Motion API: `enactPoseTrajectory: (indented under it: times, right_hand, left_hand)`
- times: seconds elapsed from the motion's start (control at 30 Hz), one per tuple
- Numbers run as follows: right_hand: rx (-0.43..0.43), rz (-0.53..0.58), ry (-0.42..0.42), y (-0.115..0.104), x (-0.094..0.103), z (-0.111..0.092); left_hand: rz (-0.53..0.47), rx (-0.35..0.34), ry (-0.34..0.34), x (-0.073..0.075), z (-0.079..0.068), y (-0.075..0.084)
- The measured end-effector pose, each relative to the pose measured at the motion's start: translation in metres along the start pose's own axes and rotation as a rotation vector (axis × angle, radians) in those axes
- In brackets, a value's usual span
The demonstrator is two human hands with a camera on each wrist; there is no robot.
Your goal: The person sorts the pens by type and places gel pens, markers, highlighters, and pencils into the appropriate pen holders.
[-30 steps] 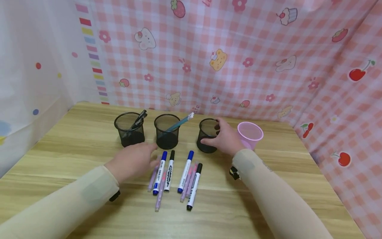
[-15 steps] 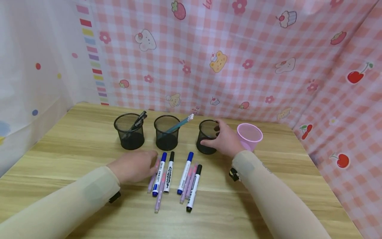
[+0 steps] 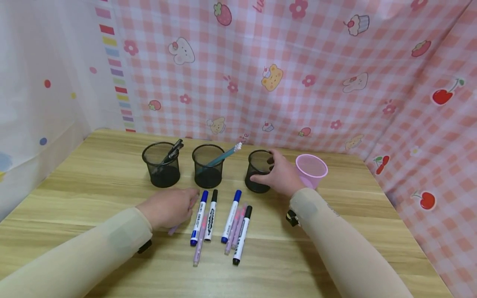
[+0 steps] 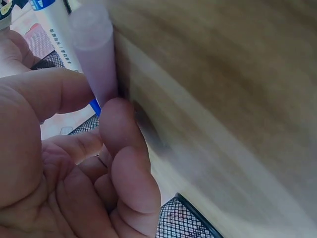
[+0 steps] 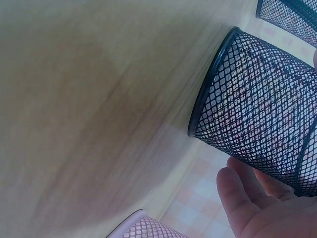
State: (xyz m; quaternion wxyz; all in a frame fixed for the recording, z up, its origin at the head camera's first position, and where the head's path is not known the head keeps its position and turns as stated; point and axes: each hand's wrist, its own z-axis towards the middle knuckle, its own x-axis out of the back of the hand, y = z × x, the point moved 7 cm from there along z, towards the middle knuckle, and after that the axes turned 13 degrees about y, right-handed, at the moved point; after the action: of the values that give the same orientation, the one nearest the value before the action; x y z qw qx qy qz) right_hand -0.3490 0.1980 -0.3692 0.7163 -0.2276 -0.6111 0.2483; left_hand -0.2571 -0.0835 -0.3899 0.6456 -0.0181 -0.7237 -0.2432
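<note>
My left hand (image 3: 165, 208) pinches a pale purple pen (image 4: 94, 54) between thumb and fingertips, low over the table; in the head view just the pen's lower end shows below the hand. Beside it lie white markers, one with a blue cap (image 3: 199, 219) and one with a black cap (image 3: 211, 215), and another purple pen (image 3: 199, 248). My right hand (image 3: 281, 174) grips a black mesh pen cup (image 5: 257, 104), thumb at the front and fingers around its right side. The cup stands upright on the table.
To the left stand two more mesh cups, one with black pens (image 3: 173, 151), one with teal pencils (image 3: 223, 156). A pink mesh cup (image 3: 312, 167) stands right of my right hand. A second group of markers (image 3: 242, 236) and purple pens lies mid-table (image 3: 298, 256).
My left hand has taken hold of the leftmost purple pen and drawn it left, away from the blue-capped marker. The right hand stays on its cup.
</note>
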Motion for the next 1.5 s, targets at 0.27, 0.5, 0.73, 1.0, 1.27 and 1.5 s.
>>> enactPoseTrajectory:
  times: [0.27,0.5,0.73,1.0,1.27,1.5]
  right_hand:
    - [-0.003,-0.007,0.003,0.000,0.001,0.000]
    - [0.002,-0.006,0.000,-0.001,0.000,0.000]
    - [0.006,-0.002,-0.003,-0.001,0.000,0.000]
    - [0.013,-0.002,-0.001,-0.001,0.000,0.001]
    - [0.018,-0.001,0.002,-0.001,0.001,0.000]
    - [0.016,-0.008,-0.011,-0.001,0.001,0.000]
  left_hand:
    - [0.010,-0.011,0.014,0.001,0.000,0.000]
    - [-0.029,0.015,0.023,0.003,0.000,0.001]
    - [-0.019,0.005,0.129,0.018,0.002,0.003]
    - [-0.089,0.063,0.200,0.038,0.003,0.006]
    - [-0.189,0.061,0.310,0.054,0.007,0.010]
    - [-0.282,-0.009,0.444,0.064,0.008,0.016]
